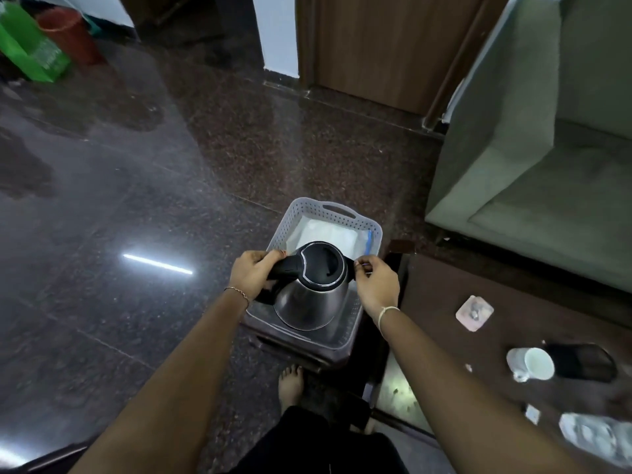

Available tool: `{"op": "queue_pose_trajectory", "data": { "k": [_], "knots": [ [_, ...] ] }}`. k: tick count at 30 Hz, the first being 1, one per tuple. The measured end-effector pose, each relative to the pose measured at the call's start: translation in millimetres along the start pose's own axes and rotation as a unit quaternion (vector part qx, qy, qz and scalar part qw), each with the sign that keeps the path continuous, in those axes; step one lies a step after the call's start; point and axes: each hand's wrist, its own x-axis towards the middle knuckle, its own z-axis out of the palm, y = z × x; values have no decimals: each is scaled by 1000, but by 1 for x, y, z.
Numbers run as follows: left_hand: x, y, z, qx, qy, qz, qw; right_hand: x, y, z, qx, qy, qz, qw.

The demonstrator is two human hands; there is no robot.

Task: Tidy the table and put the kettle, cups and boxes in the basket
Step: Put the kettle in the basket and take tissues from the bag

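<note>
Nearest, at the right edge: a white cup point(533, 364) lying on its side on the dark table point(441, 302), a square coaster point(474, 313) beyond it; both not yet packed. Ahead, the left hand point(251, 277) gripped the black handle of the steel kettle point(313, 295). The right hand point(376, 285) pinched the spout side with curled fingertips, probably steadying the kettle so it would settle upright. The kettle sat low in the near end of the perforated plastic basket point(337, 212), lid shut. A white bag point(325, 234) filled the far end, which likely explained that placement. Farther off: a grey-green sofa point(533, 138) and a wooden door point(376, 46).
</note>
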Motion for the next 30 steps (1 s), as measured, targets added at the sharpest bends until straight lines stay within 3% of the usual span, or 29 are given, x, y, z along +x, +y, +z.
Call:
{"op": "queue_pose_trajectory", "data": {
  "k": [12,30],
  "knots": [
    [32,-28,-1,-58,-82,-61,993,-29,15,26,29,84,16,996],
    [70,10,9,19,-97,31,995,-4,13,13,38,88,76,992]
  ]
}}
